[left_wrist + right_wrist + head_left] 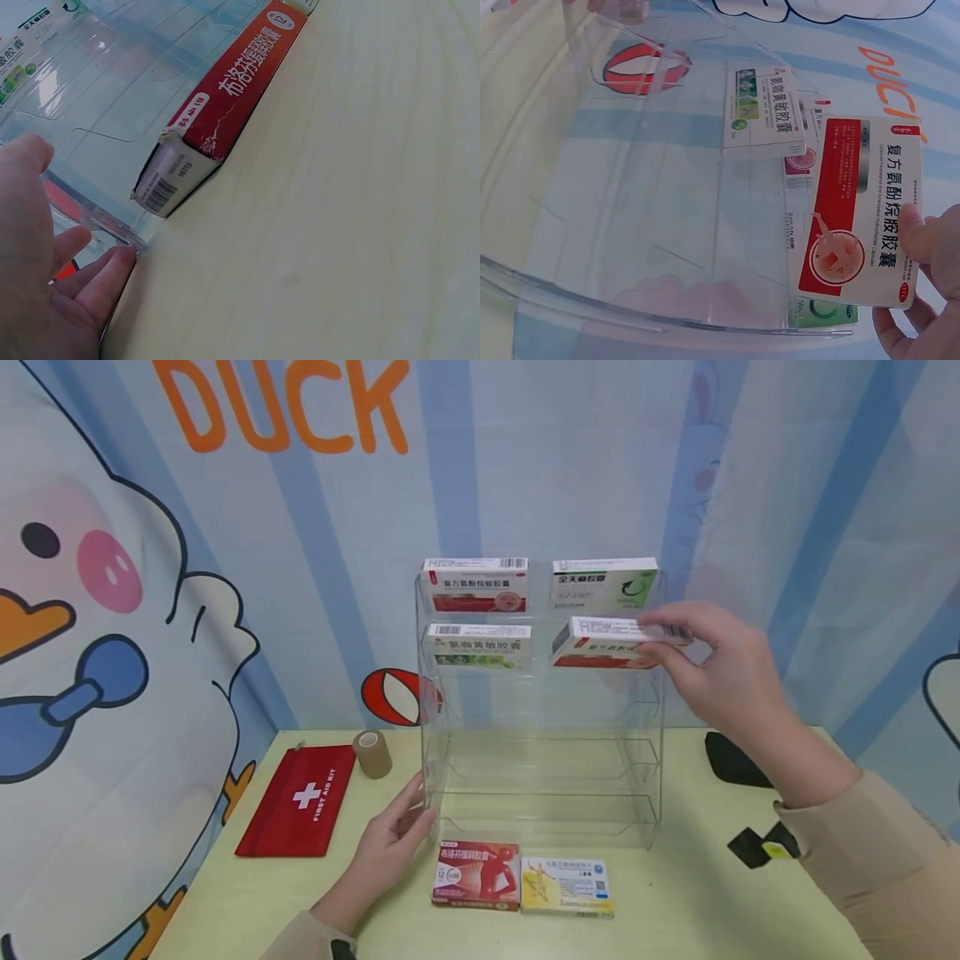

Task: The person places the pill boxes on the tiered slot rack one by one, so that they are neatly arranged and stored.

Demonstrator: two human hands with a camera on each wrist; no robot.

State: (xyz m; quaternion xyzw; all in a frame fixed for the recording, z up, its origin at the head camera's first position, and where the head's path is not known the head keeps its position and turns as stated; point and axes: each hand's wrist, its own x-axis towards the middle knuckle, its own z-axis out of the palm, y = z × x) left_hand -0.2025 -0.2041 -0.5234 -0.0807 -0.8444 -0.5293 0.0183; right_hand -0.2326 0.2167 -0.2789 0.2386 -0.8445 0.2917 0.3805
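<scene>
My right hand [723, 664] pinches a red-and-white medicine box [607, 643] by its right end, thumb in front. The box is slightly tilted at the second tier of a clear acrylic display rack [543, 810]; in the right wrist view its printed front [862, 210] faces the camera. My left hand [393, 835] holds the rack's lower left side edge, its fingers [112, 277] at the bottom corner. A red-and-white box [476, 585] and a green-and-white box [603, 583] stand in the top tier. Another green-and-white box [480, 647] stands in the second tier's left.
Before the rack lie a red ibuprofen box [476, 875] and a yellow-and-white box [567, 887]. A red first aid kit pouch [300, 802] and a tan bandage roll [372, 754] are at left. A black object [735, 760] lies at right; a cartoon curtain [525, 460] hangs behind.
</scene>
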